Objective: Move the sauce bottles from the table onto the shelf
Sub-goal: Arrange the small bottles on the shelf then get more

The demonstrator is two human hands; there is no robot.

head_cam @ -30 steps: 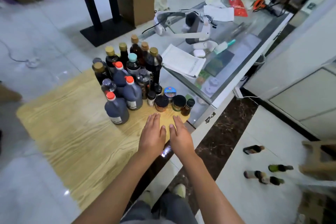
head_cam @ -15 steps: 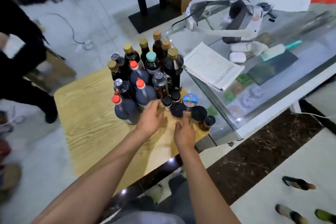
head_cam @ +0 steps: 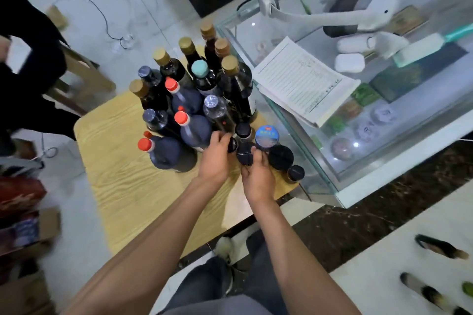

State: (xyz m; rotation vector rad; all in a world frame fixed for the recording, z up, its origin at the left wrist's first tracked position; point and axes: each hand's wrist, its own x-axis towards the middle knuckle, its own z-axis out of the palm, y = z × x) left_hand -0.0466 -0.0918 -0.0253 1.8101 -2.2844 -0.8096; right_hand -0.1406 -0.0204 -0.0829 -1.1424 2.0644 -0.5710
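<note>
Several dark sauce bottles point(head_cam: 188, 100) with gold, red, teal and clear caps stand bunched on the far right part of a small wooden table point(head_cam: 122, 186). Small jars stand in front of them. My left hand point(head_cam: 216, 158) curls round a small black-capped bottle point(head_cam: 232, 144) at the front of the bunch. My right hand point(head_cam: 257, 176) grips a black-lidded jar point(head_cam: 244, 155) just to its right. A blue-lidded jar point(head_cam: 266, 135), a wider black-lidded jar point(head_cam: 281, 157) and a tiny dark bottle point(head_cam: 295, 172) stand beside it. A white shelf point(head_cam: 384, 276) at the lower right holds bottles point(head_cam: 439, 250).
A glass display case point(head_cam: 332, 161) adjoins the table's right edge, with a paper form point(head_cam: 304, 79) and a white headset point(head_cam: 320, 18) on top. A person in dark clothes point(head_cam: 28, 59) is at the left by a wooden stool. Boxes point(head_cam: 23, 212) sit on the floor at lower left.
Both hands moved from lying flat on the table's front edge forward to the small jars and closed on them. The view swung left and closer.
</note>
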